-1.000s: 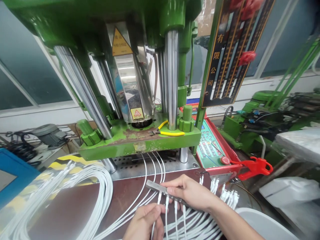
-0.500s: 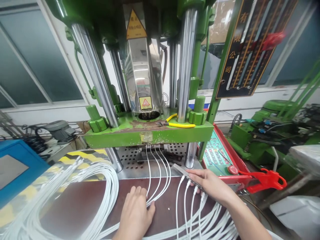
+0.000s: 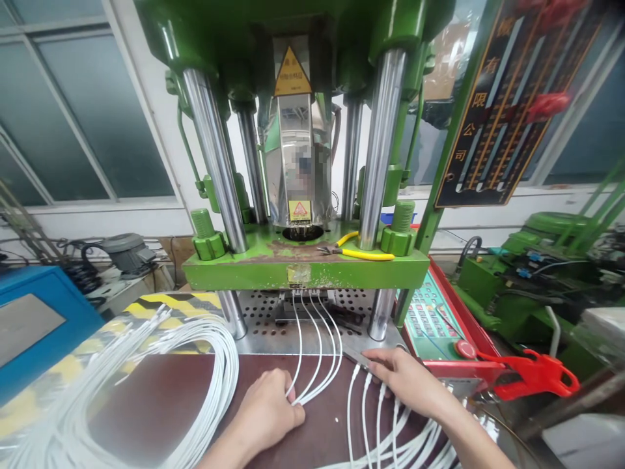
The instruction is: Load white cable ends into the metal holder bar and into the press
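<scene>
My left hand (image 3: 273, 404) is closed at the near ends of several white cables (image 3: 319, 329), its thumb and fingers pinching them just above the brown tabletop (image 3: 146, 397). These cables curve up to a metal mould (image 3: 305, 309) under the green press plate (image 3: 244, 273). On the right, my right hand (image 3: 407, 381) grips a flat metal bar (image 3: 355, 355), thumb and fingers along its edges. White cables with white connector ends (image 3: 367, 381) hang from the bar toward me; my hand hides part of it.
A large coil of white cables (image 3: 227, 371) lies at left. Yellow-handled pliers (image 3: 366, 254) rest on the press plate. Steel columns (image 3: 234, 312) stand around the mould. At right are a button panel (image 3: 424, 312) with a red stop button (image 3: 463, 350) and a red air gun (image 3: 537, 374).
The view has shifted, so the scene sits farther right. My left hand has gone from lying palm down over the cables to pinching them. My right hand still holds the metal bar.
</scene>
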### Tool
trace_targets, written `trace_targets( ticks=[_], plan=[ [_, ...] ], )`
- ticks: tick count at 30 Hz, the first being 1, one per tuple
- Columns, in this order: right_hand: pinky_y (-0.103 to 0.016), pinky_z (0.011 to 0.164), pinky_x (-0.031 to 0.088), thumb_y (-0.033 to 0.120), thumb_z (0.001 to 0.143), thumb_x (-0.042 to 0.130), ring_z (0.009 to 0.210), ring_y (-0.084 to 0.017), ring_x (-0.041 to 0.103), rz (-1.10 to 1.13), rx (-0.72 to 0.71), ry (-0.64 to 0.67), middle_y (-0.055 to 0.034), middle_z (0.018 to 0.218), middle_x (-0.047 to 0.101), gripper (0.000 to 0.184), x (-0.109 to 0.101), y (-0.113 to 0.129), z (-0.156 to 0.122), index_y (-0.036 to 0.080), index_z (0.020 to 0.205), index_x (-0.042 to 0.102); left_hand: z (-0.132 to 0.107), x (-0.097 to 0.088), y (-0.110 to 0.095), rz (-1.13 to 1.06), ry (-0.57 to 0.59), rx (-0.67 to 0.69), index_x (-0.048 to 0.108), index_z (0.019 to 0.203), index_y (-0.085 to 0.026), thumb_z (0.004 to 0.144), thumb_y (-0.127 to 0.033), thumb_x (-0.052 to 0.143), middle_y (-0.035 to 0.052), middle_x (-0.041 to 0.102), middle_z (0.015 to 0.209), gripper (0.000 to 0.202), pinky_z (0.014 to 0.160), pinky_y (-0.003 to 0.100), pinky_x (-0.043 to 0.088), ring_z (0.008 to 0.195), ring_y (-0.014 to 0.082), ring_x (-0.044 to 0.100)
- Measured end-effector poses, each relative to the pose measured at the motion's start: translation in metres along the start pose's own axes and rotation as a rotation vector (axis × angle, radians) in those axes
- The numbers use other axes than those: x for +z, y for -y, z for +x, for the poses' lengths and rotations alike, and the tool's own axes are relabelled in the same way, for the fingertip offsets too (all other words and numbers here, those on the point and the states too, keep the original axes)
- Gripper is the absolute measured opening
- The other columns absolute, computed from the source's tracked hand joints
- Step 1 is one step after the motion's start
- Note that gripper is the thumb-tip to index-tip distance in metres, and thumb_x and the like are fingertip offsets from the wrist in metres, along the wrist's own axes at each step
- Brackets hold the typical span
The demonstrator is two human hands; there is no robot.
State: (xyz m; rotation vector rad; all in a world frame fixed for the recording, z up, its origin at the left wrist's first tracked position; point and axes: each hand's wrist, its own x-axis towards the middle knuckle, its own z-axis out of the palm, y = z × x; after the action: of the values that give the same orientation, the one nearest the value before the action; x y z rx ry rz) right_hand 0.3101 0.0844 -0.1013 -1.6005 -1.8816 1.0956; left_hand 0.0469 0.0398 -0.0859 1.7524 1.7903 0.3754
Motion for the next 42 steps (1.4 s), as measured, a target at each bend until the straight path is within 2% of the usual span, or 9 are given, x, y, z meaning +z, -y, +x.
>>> trace_targets(
  ticks=[5,11,15,19,22,27,35,38,42],
  plan=[
    [-0.039,0.097,0.037,0.021,0.075,0.043,0.112,-0.025,0.052,-0.332,-0.116,-0.067,-0.0072,0.120,0.059,0.049,0.021,0.026,-0.014,0.022,0.123,0.053,0.008,-0.032,0.003,-0.406,0.380,-0.069,0.048,0.080,-0.019,0.067,-0.023,0.054,0.0015,0.062,0.056,0.015,0.043,0.026,0.041,0.042,0.0142,0.052],
    [-0.033,0.086,0.044,0.013,0.079,0.039,0.097,-0.022,0.058,-0.446,-0.430,-0.059,-0.0076,0.101,0.064,0.035,0.076,0.051,-0.018,0.022,0.106,0.060,0.049,-0.032,-0.011,-0.859,0.667,-0.038,0.057,0.088,-0.012,0.073,-0.048,0.060,0.0125,0.068,0.067,0.039,0.040,0.023,0.043,0.047,0.0185,0.061],
    [-0.036,0.097,0.038,0.013,0.081,0.038,0.113,-0.024,0.049,-0.453,-0.562,-0.016,-0.0103,0.120,0.057,0.038,0.090,0.057,-0.017,0.018,0.114,0.056,0.078,-0.009,-0.019,-0.940,0.664,-0.074,0.057,0.089,-0.012,0.072,-0.054,0.061,0.0151,0.069,0.072,0.046,0.051,0.027,0.050,0.062,0.0231,0.067],
    [-0.032,0.100,0.036,0.012,0.077,0.043,0.118,-0.021,0.045,-0.409,-0.556,0.057,-0.0039,0.128,0.052,0.043,0.080,0.060,-0.020,0.025,0.116,0.055,0.087,0.003,-0.016,-0.993,0.635,-0.060,0.061,0.082,-0.010,0.067,-0.044,0.071,0.0118,0.068,0.066,0.039,0.050,0.025,0.050,0.056,0.0195,0.065],
    [-0.031,0.092,0.042,0.014,0.078,0.041,0.106,-0.021,0.055,-0.430,-0.407,0.074,-0.0027,0.114,0.062,0.036,0.061,0.055,-0.021,0.027,0.103,0.062,0.092,0.005,-0.012,-1.046,0.657,-0.044,0.062,0.079,-0.008,0.065,-0.040,0.074,0.0150,0.068,0.070,0.037,0.050,0.028,0.050,0.056,0.0212,0.065],
    [-0.041,0.088,0.042,0.038,0.090,0.024,0.107,-0.029,0.055,-0.487,0.004,-0.193,-0.0131,0.113,0.062,0.043,0.039,0.053,-0.005,0.019,0.116,0.053,0.102,0.012,-0.013,-1.234,0.563,-0.020,0.058,0.087,-0.007,0.074,-0.037,0.065,0.0179,0.068,0.079,0.034,0.068,0.036,0.052,0.070,0.0243,0.067],
    [-0.031,0.064,0.043,0.045,0.090,0.024,0.082,-0.027,0.065,-0.580,-0.191,-0.019,-0.0087,0.088,0.069,0.041,0.067,0.086,0.005,0.025,0.108,0.056,0.101,0.021,-0.022,-1.471,0.399,-0.095,0.054,0.096,-0.008,0.086,-0.026,0.042,0.0059,0.061,0.059,0.024,0.047,0.024,0.044,0.048,0.0153,0.058],
    [-0.030,0.056,0.039,0.045,0.092,0.020,0.066,-0.024,0.064,-0.598,-0.145,-0.154,-0.0051,0.070,0.067,0.044,0.050,0.095,0.027,0.025,0.086,0.059,0.100,0.021,-0.023,-1.485,0.347,-0.157,0.056,0.089,-0.008,0.085,-0.021,0.039,0.0021,0.054,0.049,0.022,0.038,0.023,0.037,0.037,0.0136,0.050],
    [-0.037,0.078,0.040,0.037,0.089,0.030,0.090,-0.029,0.060,-0.510,-0.108,-0.356,-0.0126,0.092,0.067,0.037,0.024,0.090,0.094,0.018,0.092,0.062,0.097,0.013,-0.025,-1.534,0.316,-0.152,0.055,0.089,-0.008,0.087,-0.023,0.035,0.0012,0.052,0.047,0.025,0.035,0.024,0.034,0.034,0.0129,0.045]
  ],
)
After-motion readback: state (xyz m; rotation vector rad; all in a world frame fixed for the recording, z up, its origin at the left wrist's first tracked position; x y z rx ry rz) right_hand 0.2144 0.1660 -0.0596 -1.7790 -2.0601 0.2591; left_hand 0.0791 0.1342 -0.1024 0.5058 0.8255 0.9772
